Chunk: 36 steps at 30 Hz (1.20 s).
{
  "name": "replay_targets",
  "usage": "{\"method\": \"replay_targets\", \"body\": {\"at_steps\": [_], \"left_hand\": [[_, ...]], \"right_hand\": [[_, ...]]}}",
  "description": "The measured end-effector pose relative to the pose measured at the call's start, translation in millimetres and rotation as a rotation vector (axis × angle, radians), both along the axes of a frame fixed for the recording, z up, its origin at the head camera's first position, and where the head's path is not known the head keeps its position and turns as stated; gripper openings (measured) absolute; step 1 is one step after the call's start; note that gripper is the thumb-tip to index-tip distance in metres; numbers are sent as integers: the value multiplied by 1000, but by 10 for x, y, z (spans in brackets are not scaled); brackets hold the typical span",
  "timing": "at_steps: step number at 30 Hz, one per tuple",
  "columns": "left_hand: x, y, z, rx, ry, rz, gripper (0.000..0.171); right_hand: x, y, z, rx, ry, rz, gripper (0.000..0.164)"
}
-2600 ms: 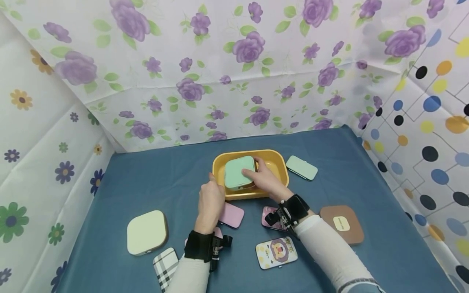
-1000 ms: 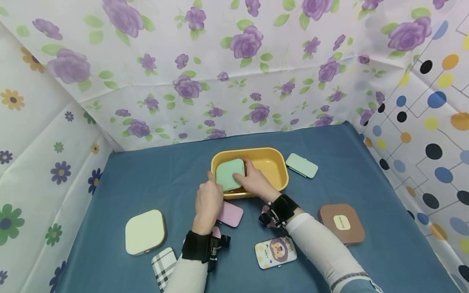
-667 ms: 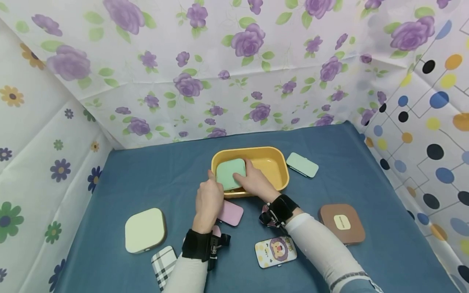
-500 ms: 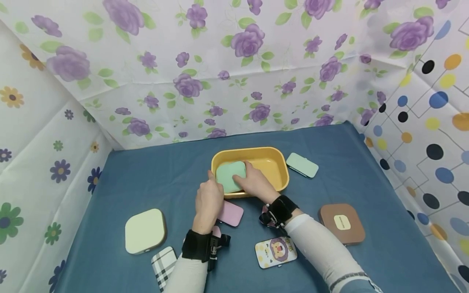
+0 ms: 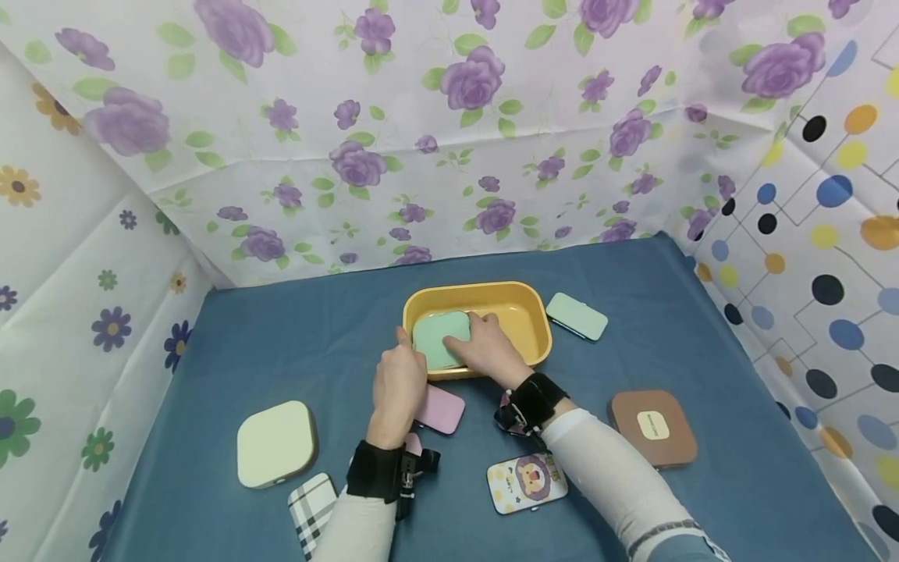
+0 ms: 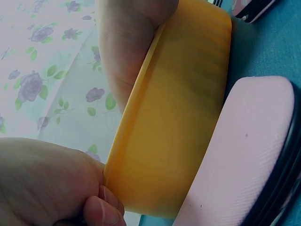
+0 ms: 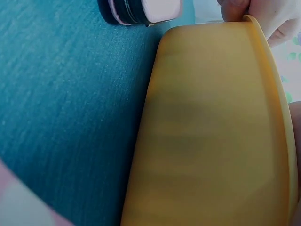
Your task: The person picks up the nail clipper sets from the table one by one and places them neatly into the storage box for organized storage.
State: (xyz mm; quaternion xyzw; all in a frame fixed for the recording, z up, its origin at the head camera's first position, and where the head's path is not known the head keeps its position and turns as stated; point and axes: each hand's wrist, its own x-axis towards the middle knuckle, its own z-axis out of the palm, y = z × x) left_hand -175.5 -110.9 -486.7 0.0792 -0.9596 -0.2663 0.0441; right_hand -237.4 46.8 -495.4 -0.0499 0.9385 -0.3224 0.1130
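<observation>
A mint-green square case [image 5: 439, 340] with rounded corners lies in the left half of the yellow plastic basin [image 5: 477, 293]. My right hand [image 5: 494, 350] reaches into the basin and holds the case by its right side, thumb on top; the right wrist view shows mainly the basin's outer wall. At the basin's front left corner, my left hand [image 5: 399, 384] grips the rim, its curled fingertips [image 6: 102, 213] showing in the left wrist view. Just in front of the basin lies a pink case [image 5: 442, 410], partly behind the left hand.
A pale mint slim case [image 5: 577, 316] lies right of the basin. Farther out are a brown case [image 5: 654, 445] at right and a cream case [image 5: 276, 443] at left. A lion-print tin [image 5: 527, 483] and a plaid case [image 5: 312, 507] lie nearer; the forearms partly cover other pink cases.
The mint-green case has moved left inside the basin, then settled lower and flatter. My right hand moved left with it, and its fingers are now slightly more spread. The left hand stayed at the rim.
</observation>
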Motion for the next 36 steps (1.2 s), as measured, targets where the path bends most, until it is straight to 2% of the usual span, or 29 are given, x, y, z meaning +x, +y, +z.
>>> {"method": "replay_targets", "body": {"at_steps": [22,36], "left_hand": [[-10,-5,3,12,-9,-5,57],[-13,7,19,-13,-21,-3,58]], "right_hand": [[-16,-9,-7,69,-31,14,82],[-19,0,30,40,-51,21,91]]}}
